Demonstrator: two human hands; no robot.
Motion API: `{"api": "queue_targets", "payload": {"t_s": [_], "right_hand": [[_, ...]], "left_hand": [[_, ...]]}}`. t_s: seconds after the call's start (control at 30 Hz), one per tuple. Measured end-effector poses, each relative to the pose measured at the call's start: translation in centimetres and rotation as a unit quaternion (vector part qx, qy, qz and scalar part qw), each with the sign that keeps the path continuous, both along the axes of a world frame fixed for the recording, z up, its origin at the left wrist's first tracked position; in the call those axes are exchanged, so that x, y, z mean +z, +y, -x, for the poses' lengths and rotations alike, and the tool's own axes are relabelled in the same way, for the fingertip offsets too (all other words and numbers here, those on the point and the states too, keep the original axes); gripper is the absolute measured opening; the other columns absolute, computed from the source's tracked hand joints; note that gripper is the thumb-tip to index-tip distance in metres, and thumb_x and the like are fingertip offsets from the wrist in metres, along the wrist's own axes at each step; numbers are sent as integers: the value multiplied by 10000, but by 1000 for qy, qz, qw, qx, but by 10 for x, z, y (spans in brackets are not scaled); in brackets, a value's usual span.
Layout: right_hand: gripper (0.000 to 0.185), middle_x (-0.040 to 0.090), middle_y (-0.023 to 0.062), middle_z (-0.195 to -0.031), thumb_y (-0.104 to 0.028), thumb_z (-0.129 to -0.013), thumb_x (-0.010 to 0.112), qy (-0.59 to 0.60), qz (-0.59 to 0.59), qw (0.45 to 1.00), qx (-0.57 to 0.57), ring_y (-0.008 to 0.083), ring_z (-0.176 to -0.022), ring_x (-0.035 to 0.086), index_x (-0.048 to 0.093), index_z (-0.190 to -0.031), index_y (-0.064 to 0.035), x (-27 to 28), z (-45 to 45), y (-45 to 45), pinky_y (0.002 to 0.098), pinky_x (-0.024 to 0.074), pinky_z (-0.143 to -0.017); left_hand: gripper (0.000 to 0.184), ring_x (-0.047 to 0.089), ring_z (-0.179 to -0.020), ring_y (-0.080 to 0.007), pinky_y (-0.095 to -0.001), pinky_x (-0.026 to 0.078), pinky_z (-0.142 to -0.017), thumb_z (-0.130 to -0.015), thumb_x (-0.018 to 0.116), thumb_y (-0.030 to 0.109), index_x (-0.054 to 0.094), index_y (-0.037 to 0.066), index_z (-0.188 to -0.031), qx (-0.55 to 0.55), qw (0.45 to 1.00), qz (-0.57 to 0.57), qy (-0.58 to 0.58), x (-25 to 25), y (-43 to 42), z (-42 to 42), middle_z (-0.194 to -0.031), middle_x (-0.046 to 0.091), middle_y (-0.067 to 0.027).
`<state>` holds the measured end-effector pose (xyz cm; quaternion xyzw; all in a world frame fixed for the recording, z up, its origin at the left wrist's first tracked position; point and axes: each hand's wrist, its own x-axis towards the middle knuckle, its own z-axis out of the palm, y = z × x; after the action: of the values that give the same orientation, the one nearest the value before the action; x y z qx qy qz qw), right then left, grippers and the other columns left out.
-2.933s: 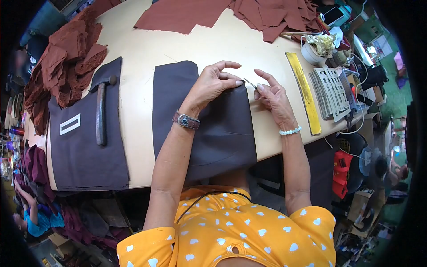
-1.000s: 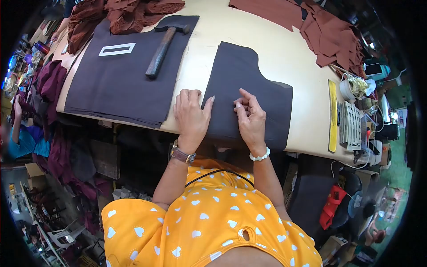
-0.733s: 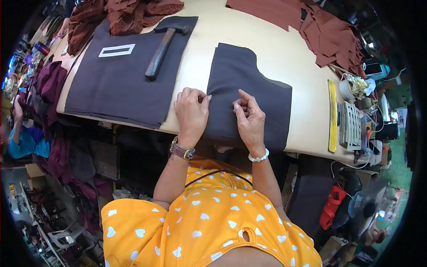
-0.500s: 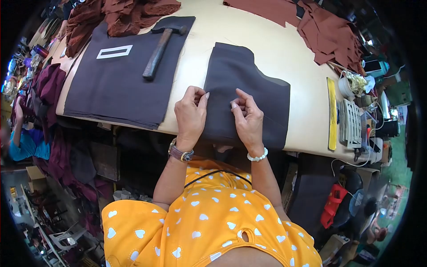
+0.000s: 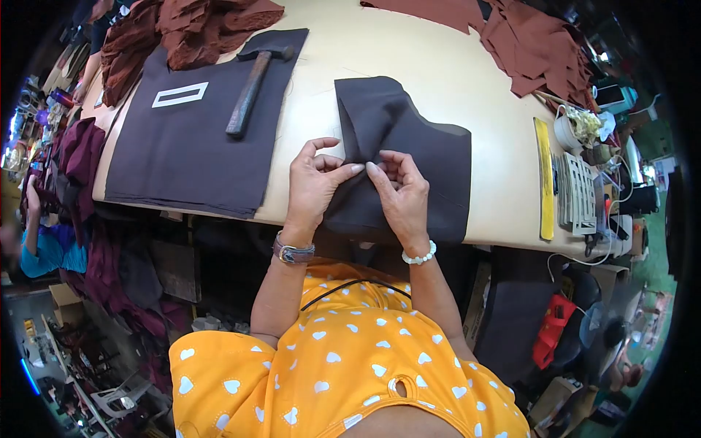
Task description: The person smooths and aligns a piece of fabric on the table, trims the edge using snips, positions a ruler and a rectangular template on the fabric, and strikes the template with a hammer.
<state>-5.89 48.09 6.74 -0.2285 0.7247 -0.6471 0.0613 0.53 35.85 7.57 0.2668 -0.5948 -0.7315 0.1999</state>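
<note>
A dark cloth piece [image 5: 438, 175] is spread at the near edge of the counter [image 5: 314, 95], its far left part lifted into folds and its right part lying flat. It is grasped by both hands: a pinch of the fabric is held between the thumb and fingers of the left hand [image 5: 312, 182], and the cloth is likewise pinched by the right hand [image 5: 404, 193], with the two thumb tips brought close together. A watch [image 5: 293, 252] is worn on the left wrist, a pale bead bracelet [image 5: 419, 254] on the right.

To the left, well apart from the hands, a dark cloth stack [image 5: 190, 157] is laid flat. On it are rested a hammer [image 5: 250, 95], its head toward the far side, and a white rectangular frame [image 5: 179, 95]. The stack's far edge is partly covered by a rumpled reddish-brown heap [image 5: 197, 36].

At the far right, overlapping reddish-brown pieces [image 5: 537, 47] are piled. Nearer, a yellow strip [image 5: 544, 179] is set beside pale slotted sheets [image 5: 582, 193], with a white container [image 5: 566, 136] just beyond them. At the left, beyond the counter, a co-worker's blue sleeve [image 5: 44, 252] is seen.
</note>
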Motion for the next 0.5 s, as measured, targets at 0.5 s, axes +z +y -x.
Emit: {"api": "queue_targets", "payload": {"t_s": [0.5], "right_hand": [[250, 643, 68, -942, -70, -833, 624, -313, 190, 930, 23, 133, -797, 627, 565, -1067, -5, 17, 65, 78, 267, 514, -766]], "left_hand": [[426, 583, -874, -110, -216, 470, -780, -830, 549, -71, 484, -15, -1247, 80, 982, 160, 62, -4, -17, -11, -1031, 599, -116]]}}
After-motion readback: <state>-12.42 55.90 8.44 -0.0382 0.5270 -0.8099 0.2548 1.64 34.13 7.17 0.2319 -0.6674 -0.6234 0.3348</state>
